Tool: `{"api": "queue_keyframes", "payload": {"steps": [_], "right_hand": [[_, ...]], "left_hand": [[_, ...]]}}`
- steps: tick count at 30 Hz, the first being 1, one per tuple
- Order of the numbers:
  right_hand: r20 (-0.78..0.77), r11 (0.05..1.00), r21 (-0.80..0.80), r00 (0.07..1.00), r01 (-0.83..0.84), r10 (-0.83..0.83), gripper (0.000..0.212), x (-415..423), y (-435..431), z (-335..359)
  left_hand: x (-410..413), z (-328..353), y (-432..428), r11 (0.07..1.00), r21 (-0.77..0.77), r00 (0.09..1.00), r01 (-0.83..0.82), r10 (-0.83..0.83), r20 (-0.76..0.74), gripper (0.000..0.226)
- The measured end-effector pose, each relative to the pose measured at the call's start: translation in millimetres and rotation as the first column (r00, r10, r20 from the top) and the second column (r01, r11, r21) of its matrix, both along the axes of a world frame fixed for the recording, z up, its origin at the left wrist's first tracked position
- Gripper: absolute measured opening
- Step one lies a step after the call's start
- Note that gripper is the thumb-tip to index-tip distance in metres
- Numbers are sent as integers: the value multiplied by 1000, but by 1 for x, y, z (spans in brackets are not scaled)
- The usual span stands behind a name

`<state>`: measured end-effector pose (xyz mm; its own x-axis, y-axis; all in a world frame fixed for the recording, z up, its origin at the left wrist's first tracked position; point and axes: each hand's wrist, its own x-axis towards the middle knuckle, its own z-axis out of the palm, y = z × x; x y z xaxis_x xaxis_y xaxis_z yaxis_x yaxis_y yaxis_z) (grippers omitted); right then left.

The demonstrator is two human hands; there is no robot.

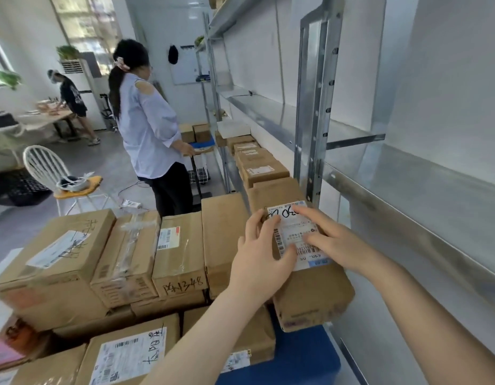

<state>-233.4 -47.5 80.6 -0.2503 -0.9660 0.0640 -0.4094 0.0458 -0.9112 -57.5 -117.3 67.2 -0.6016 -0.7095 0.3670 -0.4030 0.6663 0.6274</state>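
A brown cardboard box [313, 298] with a white shipping label [292, 227] on its top sits at the right end of a pile of parcels, beside the metal shelf post [314, 115]. My left hand [261, 257] lies on the box's top left part, with its fingers spread and its thumb across the label. My right hand [331, 240] rests on the label's right side, its fingers straight and pointing away from me. Black handwriting shows on the label's far end.
Several taped cardboard boxes [110, 257] are stacked to the left and below. A blue surface [304, 357] lies under them. A metal shelving unit [407, 173] runs along the right wall, with a row of boxes [261, 168] lower down. A person in a light shirt [149, 129] stands ahead; a white chair [49, 168] stands to the left.
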Motion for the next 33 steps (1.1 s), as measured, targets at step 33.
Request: {"api": "queue_keyframes", "payload": {"steps": [33], "right_hand": [[-331, 972, 64, 924, 224, -191, 41, -27, -109, -33]], "left_hand": [[-55, -45, -117, 986, 159, 965, -43, 0, 263, 50]]}}
